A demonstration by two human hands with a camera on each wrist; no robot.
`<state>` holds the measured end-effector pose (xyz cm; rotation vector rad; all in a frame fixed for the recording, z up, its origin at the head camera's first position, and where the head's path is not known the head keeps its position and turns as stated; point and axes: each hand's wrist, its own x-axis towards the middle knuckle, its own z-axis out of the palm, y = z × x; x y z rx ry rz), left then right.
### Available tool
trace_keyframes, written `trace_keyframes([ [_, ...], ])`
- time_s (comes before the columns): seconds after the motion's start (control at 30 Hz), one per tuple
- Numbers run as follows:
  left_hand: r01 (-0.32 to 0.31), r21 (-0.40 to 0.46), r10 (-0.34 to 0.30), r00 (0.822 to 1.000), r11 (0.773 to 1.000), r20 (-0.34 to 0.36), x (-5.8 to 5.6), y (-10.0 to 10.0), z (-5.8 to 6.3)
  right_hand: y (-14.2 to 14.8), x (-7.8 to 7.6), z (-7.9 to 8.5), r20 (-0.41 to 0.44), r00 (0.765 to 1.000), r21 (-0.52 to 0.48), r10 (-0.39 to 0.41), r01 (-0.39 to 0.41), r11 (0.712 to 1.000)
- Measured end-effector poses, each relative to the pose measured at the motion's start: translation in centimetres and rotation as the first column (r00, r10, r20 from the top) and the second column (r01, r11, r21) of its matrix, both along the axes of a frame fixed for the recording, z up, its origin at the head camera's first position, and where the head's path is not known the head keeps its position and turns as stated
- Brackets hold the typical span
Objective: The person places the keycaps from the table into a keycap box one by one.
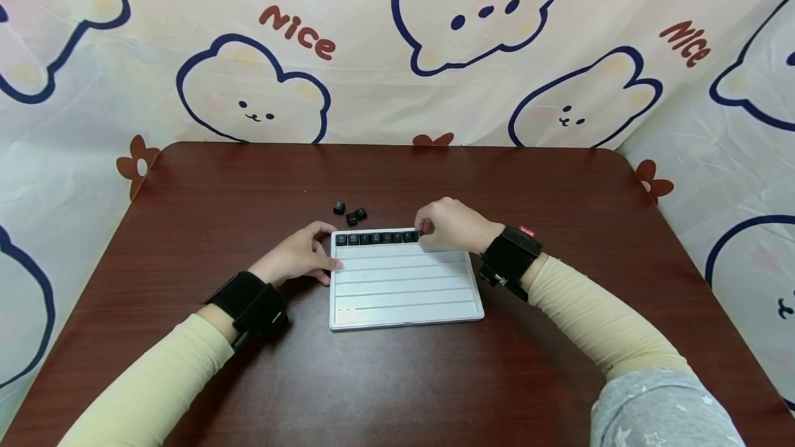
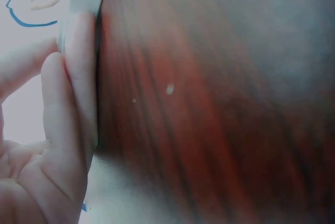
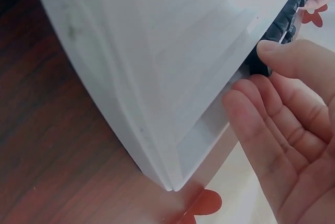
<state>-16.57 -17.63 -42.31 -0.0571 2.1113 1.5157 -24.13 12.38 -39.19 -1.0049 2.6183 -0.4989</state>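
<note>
A white ridged tray (image 1: 404, 288) lies on the table, with a row of black keycaps (image 1: 375, 238) along its far edge. At its left edge my left hand (image 1: 304, 252) holds it, thumb over the rim; in the left wrist view, straight fingers (image 2: 70, 93) lie along its side. My right hand (image 1: 456, 225) is at the right end of the row. There its thumb and fingers pinch a black keycap (image 3: 259, 63), close over the tray's top channel. The remaining channels of the tray hold no keycaps.
Several loose black keycaps (image 1: 352, 219) lie on the table just beyond the tray's far left corner. The brown wooden table (image 1: 397, 385) reaches back to a curtain (image 1: 373, 102) printed with cartoon bears.
</note>
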Motion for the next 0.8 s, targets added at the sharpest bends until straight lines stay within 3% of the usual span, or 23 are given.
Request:
trace_keyframes([
  [0.43,-0.003,-0.021,0.003,1.000,1.000,-0.007,0.02,0.12,0.19,0.36,0.05,-0.10,0.017,1.000,-0.041,-0.012,0.013,0.999],
  [0.8,0.000,-0.028,-0.001,1.000,1.000,-0.008,-0.08,0.07,0.10,0.27,0.04,-0.04,0.010,1.000,-0.017,-0.022,0.023,1.000],
])
